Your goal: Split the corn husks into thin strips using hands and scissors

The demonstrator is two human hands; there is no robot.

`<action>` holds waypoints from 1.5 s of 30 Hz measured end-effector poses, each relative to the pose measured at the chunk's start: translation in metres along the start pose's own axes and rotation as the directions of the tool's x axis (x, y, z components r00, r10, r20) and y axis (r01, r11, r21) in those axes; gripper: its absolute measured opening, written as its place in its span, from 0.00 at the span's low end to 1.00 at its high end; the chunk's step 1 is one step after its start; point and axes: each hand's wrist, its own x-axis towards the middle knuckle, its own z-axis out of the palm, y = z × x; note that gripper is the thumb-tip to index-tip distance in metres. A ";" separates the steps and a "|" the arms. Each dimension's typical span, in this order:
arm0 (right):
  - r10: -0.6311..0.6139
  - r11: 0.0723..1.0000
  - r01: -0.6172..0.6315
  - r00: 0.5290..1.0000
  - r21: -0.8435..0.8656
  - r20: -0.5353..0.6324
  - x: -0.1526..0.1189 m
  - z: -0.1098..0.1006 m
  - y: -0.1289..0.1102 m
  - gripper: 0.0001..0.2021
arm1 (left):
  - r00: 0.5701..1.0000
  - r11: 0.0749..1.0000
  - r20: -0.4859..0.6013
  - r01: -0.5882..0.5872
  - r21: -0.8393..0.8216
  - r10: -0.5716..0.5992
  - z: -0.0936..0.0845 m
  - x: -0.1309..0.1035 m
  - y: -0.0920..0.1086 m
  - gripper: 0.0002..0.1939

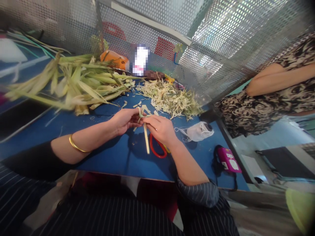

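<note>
Both of my hands meet over the blue table, working on one corn husk strip. My left hand pinches it from the left, fingers closed around its upper part. From the right, my right hand is closed on the same strip, with a narrow pale end hanging down below the fingers. A small loop of husk sticks up above the fingertips. Below my right hand lies a pair of scissors with a red handle, partly covered by the wrist. Exactly how the strip is folded between the fingers is hidden.
Long green corn husks are heaped at left, with a pile of shredded husk behind my hands. White thread and a magenta device lie at right. A perforated metal screen stands behind; another person's arm is at right.
</note>
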 end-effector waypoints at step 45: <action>0.597 0.693 -0.472 0.800 0.546 -0.066 0.001 0.002 -0.013 0.15 | 0.984 0.966 0.121 -0.157 0.207 0.134 0.011 -0.013 -0.007 0.09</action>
